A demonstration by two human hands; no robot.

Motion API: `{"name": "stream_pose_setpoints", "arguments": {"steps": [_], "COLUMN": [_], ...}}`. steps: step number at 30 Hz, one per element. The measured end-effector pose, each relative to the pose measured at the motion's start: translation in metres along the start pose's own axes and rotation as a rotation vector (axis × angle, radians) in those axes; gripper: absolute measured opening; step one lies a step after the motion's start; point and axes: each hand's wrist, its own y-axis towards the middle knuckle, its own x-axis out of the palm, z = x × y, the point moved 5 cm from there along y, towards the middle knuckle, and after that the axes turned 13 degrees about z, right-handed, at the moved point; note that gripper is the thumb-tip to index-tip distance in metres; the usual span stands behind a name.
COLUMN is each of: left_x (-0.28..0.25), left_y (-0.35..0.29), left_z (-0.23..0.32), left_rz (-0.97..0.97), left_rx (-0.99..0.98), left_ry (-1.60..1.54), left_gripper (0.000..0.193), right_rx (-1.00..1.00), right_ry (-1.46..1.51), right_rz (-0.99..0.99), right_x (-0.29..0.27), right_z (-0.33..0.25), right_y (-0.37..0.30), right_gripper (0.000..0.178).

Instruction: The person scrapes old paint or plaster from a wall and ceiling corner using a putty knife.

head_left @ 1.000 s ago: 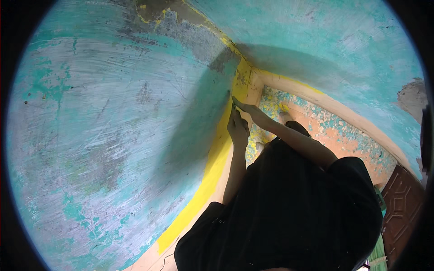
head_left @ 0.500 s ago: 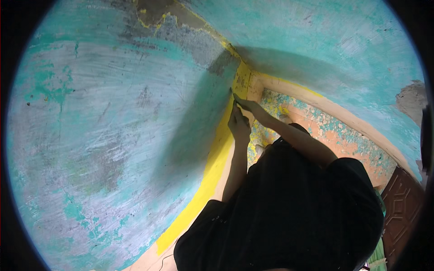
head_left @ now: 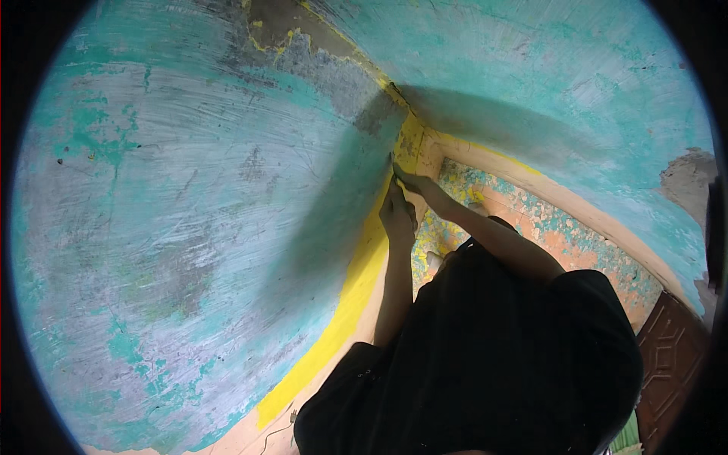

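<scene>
Both of my hands are close together at the yellow band [head_left: 356, 284] low on the left wall, near the corner. My left hand [head_left: 397, 218] is closed, its fingers curled against the band. Just above it, my right hand [head_left: 414, 182] is also closed and reaches toward the wall with its fingertips. A small dark tip [head_left: 392, 158] sticks out past the right fingers against the wall. What it belongs to is hidden by the hands and too small to name.
The left wall [head_left: 174, 212] and far wall [head_left: 531, 61] have worn turquoise paint. A peach ledge [head_left: 561, 189] borders the floor [head_left: 546, 220], strewn with paint flakes. A cable [head_left: 274, 434] lies at lower left; a brown panelled door [head_left: 667, 360] stands at right.
The view has shifted slightly. My hands stay at nearly the same spot on the yellow band, with only a small movement. More of the cable and its plug shows at lower left.
</scene>
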Motion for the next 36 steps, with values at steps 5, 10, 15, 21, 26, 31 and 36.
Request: {"name": "stream_pose_setpoints", "arguments": {"steps": [5, 10, 15, 21, 26, 31, 36], "left_x": [0.013, 0.029, 0.027, 0.038, 0.04, 0.048, 0.069], "left_y": [0.0, 0.013, 0.002, 0.015, 0.015, 0.02, 0.046], "left_z": [0.001, 0.008, 0.01, -0.003, 0.008, -0.002, 0.008], "left_rz": [-0.01, 0.001, 0.032, 0.007, -0.079, -0.003, -0.076], "left_rx": [-0.026, -0.07, -0.064, -0.114, 0.0, -0.078, -0.028], "left_ry": [0.023, 0.043, -0.069, 0.01, -0.004, 0.012, 0.057], "left_gripper": [0.035, 0.037, 0.033, 0.036, 0.032, 0.032, 0.03], "right_rx": [0.03, -0.004, -0.014, -0.03, -0.035, -0.026, -0.141], "right_ry": [0.073, 0.044, -0.135, 0.024, -0.142, -0.167, 0.053], "right_rz": [-0.077, -0.006, -0.034, -0.07, 0.025, -0.084, 0.041], "right_x": [-0.013, -0.02, -0.013, -0.032, -0.039, -0.043, -0.057], "right_z": [-0.001, -0.001, -0.014, -0.001, 0.004, -0.018, -0.007], "right_y": [0.004, 0.02, 0.008, 0.033, 0.053, 0.04, 0.069], "right_gripper": [0.047, 0.047, 0.046, 0.047, 0.046, 0.043, 0.043]}}
